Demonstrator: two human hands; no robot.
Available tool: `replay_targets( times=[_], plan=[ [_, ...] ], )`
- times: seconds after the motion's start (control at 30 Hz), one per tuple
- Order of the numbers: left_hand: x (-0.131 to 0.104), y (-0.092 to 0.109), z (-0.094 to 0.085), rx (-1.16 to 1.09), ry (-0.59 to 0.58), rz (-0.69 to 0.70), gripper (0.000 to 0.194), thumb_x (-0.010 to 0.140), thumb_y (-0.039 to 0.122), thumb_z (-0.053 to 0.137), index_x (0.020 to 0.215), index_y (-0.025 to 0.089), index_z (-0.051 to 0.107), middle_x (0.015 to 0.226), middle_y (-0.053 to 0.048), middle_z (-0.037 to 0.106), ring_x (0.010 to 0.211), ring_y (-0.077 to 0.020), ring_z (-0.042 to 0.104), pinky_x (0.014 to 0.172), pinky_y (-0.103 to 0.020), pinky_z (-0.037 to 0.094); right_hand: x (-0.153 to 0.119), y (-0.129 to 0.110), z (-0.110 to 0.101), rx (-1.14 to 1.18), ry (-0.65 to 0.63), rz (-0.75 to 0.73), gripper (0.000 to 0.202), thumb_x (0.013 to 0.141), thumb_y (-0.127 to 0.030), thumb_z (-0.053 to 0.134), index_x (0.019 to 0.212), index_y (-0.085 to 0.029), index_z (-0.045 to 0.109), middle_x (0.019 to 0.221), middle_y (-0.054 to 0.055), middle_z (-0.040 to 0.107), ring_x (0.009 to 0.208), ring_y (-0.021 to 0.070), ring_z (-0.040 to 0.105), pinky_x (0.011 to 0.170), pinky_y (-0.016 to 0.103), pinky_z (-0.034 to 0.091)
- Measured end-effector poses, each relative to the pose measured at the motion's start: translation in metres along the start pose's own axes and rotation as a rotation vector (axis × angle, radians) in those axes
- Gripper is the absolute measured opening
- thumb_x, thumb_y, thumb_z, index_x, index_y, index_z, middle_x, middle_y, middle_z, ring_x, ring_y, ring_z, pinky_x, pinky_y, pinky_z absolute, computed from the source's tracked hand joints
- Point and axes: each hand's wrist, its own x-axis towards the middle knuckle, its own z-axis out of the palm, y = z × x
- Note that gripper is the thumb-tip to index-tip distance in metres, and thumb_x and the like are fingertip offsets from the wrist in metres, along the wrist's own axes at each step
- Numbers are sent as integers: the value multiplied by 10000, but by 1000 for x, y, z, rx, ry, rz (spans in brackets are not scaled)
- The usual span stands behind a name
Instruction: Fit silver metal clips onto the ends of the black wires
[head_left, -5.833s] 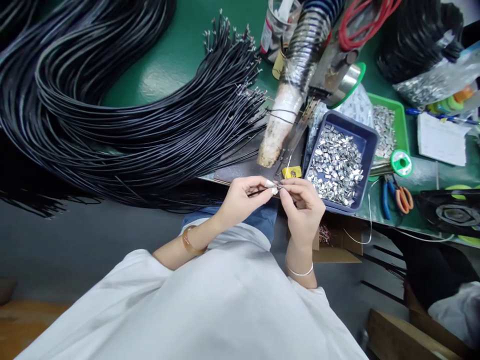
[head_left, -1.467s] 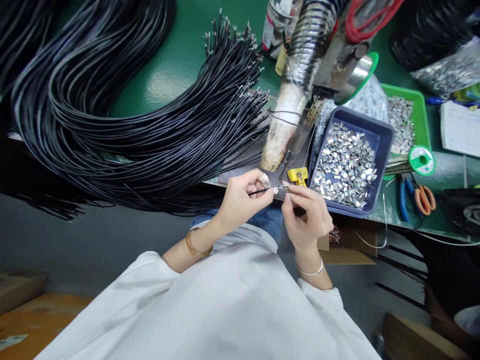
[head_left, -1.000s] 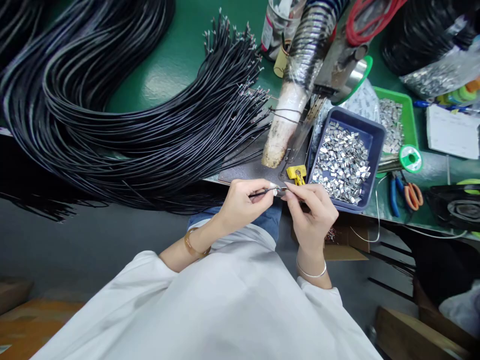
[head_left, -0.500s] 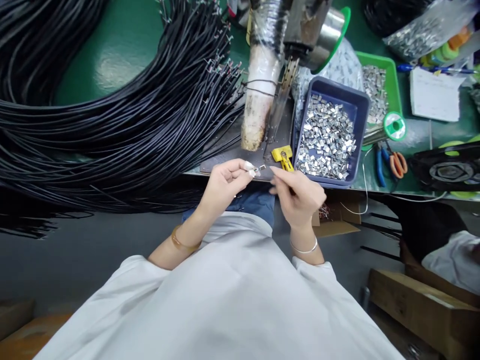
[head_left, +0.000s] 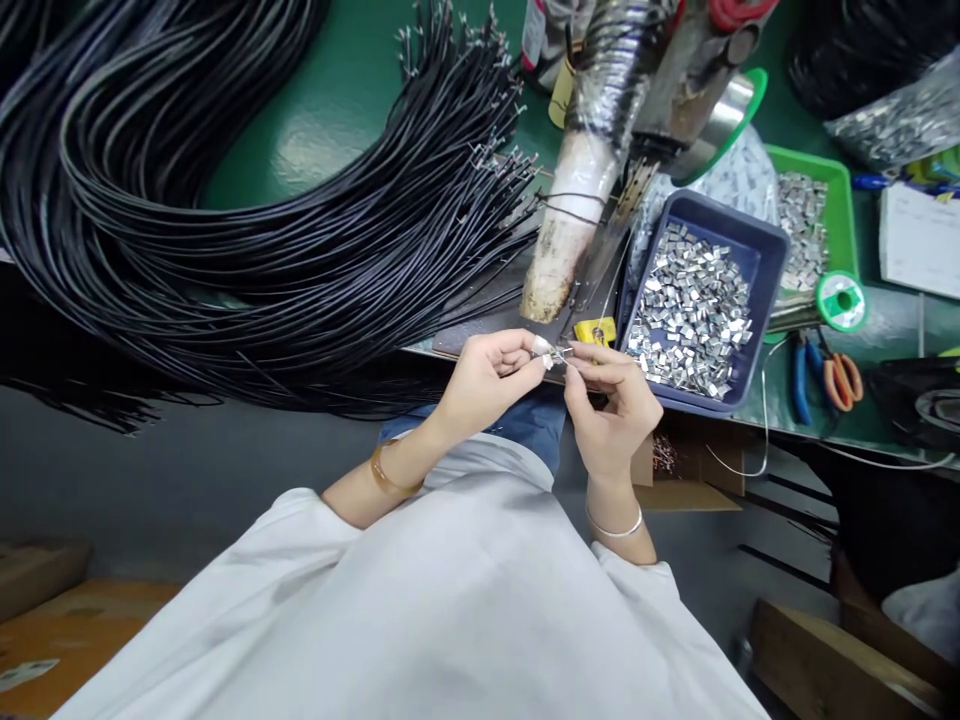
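Note:
My left hand [head_left: 495, 378] pinches a small silvery metal connector [head_left: 556, 356] between thumb and forefinger, with white covers on its fingertips. From the right, my right hand [head_left: 616, 400] has thumb and forefinger closed on the connector's other end; its finer parts are too small to make out. Just behind the right fingers lies a yellow tool [head_left: 595, 331], partly hidden. A blue bin [head_left: 763, 262] full of small metal shells [head_left: 690, 310] stands close by on the right. Above the hands, a pipe wrapped in clear film [head_left: 574, 215] points down at the bench.
A large bundle of black cables [head_left: 300, 250] covers the left of the green bench [head_left: 315, 140]. At right are a green tray [head_left: 841, 205], a solder spool [head_left: 841, 300], pliers [head_left: 804, 380] and paper [head_left: 919, 240]. Below sits an open carton [head_left: 694, 495].
My right fingers have closed in from the right and now meet the connector in my left hand. The view has turned, so the bench things appear farther right and slightly lower.

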Motion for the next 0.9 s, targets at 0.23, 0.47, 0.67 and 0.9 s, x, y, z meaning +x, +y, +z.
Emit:
replay_targets(
  times=[0.23, 0.47, 0.67, 0.9],
  plan=[
    [2, -6, 2, 171, 70, 147, 101, 769, 232, 721, 795, 141, 756, 556, 37, 485, 523, -71, 395, 506, -207, 304, 2, 4, 5, -46, 40, -56, 159, 861, -116, 681, 950, -243, 650, 1062, 20, 769, 976, 173, 756, 825, 335, 638],
    [3, 1, 3, 243, 75, 183, 101, 792, 204, 667, 795, 126, 730, 537, 60, 396, 498, -50, 288, 468, -202, 219, 8, 1, 6, -97, 57, -129, 212, 828, -83, 708, 949, -252, 672, 1035, 1, 776, 967, 175, 755, 859, 362, 640],
    [6, 3, 0, 151, 34, 77, 124, 767, 245, 672, 745, 124, 688, 530, 66, 358, 495, -52, 286, 484, -210, 219, 6, 0, 5, -117, 22, -190, 204, 817, -72, 700, 918, -235, 632, 1079, 29, 777, 917, 153, 764, 804, 302, 651],
    [3, 3, -5, 162, -80, 59, 143, 823, 244, 630, 747, 127, 664, 543, 73, 332, 502, -55, 247, 486, -216, 202, 2, -2, -4, -55, 13, -78, 156, 870, -106, 662, 960, -229, 632, 950, 11, 784, 827, 149, 769, 695, 265, 630]
  ],
)
